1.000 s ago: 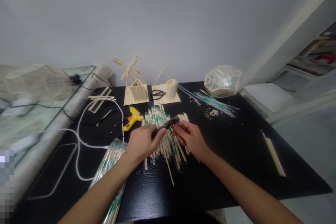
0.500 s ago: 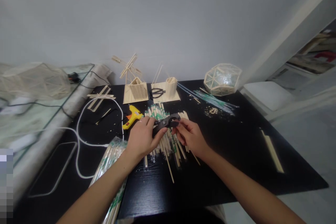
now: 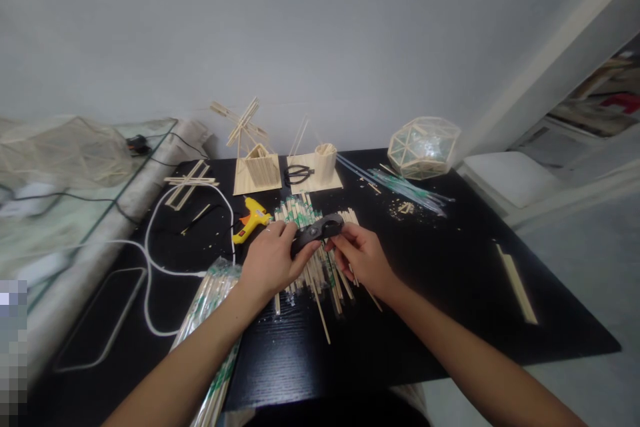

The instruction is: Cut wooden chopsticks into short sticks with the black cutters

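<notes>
My left hand (image 3: 273, 261) grips a pair of black cutting pliers (image 3: 317, 231) just above a loose pile of wooden sticks (image 3: 314, 257) on the black table (image 3: 440, 280). The pliers' jaws point right, toward my right hand (image 3: 361, 259). That hand pinches a thin wooden stick (image 3: 361, 284) near the jaws, its lower end slanting down to the right. Both hands hover over the pile, nearly touching each other.
A yellow glue gun (image 3: 253, 219) with a white cable (image 3: 155, 260) lies to the left. Behind stand a stick windmill model (image 3: 253, 160), a stick cup on a base (image 3: 323, 167), black scissors (image 3: 298, 174) and a geodesic stick dome (image 3: 424, 147). Wrapped stick bundles (image 3: 213, 320) lie under my left forearm.
The left hand has turned the pliers so their round jaws show near the right fingers. The right hand stays at the jaws with its stick. The view has shifted slightly.
</notes>
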Demonstrator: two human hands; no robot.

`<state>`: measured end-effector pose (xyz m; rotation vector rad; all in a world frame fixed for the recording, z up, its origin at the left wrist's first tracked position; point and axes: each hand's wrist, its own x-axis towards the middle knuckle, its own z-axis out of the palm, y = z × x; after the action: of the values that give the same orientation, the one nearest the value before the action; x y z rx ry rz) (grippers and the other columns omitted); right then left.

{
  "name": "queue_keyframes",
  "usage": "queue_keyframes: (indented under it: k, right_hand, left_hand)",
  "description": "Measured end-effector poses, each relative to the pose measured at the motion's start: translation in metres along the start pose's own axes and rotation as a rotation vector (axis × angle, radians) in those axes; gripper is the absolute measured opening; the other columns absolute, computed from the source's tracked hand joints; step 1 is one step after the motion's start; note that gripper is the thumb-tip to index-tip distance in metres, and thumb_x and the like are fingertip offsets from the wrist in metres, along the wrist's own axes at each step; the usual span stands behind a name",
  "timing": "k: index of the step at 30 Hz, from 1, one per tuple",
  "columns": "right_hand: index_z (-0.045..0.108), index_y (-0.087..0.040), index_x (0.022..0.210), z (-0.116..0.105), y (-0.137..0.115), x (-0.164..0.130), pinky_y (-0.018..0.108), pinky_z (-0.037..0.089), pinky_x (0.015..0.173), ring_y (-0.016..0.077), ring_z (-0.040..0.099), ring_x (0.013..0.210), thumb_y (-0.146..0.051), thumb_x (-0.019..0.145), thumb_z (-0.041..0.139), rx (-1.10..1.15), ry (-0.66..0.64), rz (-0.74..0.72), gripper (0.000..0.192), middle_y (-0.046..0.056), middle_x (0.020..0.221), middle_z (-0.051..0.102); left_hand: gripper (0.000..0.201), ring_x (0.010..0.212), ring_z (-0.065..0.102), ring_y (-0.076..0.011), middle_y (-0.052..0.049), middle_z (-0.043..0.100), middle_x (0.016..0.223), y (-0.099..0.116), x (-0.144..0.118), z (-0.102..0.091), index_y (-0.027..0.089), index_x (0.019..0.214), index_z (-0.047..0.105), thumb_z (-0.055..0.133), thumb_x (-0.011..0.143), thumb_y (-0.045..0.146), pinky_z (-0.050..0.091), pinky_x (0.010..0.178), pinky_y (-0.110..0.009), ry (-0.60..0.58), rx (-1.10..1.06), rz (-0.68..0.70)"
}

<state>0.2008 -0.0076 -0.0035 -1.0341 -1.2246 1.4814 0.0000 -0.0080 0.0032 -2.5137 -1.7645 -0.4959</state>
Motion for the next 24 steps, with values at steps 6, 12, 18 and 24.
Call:
queue_keyframes:
  k: [6,12,18,24]
  right_hand:
    - [0.063,-0.017,0.081,-0.0016,0.0024,0.0001,0.019,0.030,0.029,0.0063,0.042,0.031,-0.049,0.089,0.068,-0.028,0.006,-0.009,0.034,-0.003,0.054,0.060]
    - [0.063,-0.017,0.083,-0.0011,0.0019,0.0001,0.020,0.032,0.029,0.0068,0.043,0.032,-0.048,0.088,0.070,-0.010,0.014,-0.004,0.032,-0.001,0.060,0.065]
    - [0.064,-0.018,0.084,-0.0001,0.0012,0.0010,0.019,0.031,0.029,0.0082,0.045,0.034,-0.050,0.085,0.073,-0.001,0.032,-0.004,0.034,-0.003,0.053,0.059]
    - [0.064,-0.018,0.085,-0.0009,0.0014,0.0010,0.019,0.031,0.029,0.0082,0.045,0.034,-0.050,0.086,0.073,0.007,0.024,-0.004,0.033,-0.004,0.052,0.058]
  left_hand:
    - [0.049,0.080,0.062,-0.0246,-0.009,0.064,0.088,0.0006,-0.0007,0.0006,0.019,0.093,0.058,0.036,0.100,0.063,0.045,0.069,-0.035,-0.023,0.016,-0.015]
    - [0.051,0.083,0.063,-0.0260,-0.010,0.064,0.090,0.0001,-0.0005,0.0003,0.018,0.094,0.060,0.035,0.101,0.063,0.045,0.071,-0.036,-0.018,0.013,-0.006]
    - [0.051,0.085,0.062,-0.0265,-0.011,0.064,0.093,-0.0009,0.0005,0.0012,0.017,0.097,0.062,0.036,0.101,0.061,0.046,0.073,-0.037,0.000,0.008,0.007]
    - [0.050,0.083,0.062,-0.0262,-0.011,0.063,0.092,-0.0005,-0.0009,0.0025,0.017,0.097,0.061,0.037,0.101,0.060,0.046,0.073,-0.037,-0.001,-0.019,0.001]
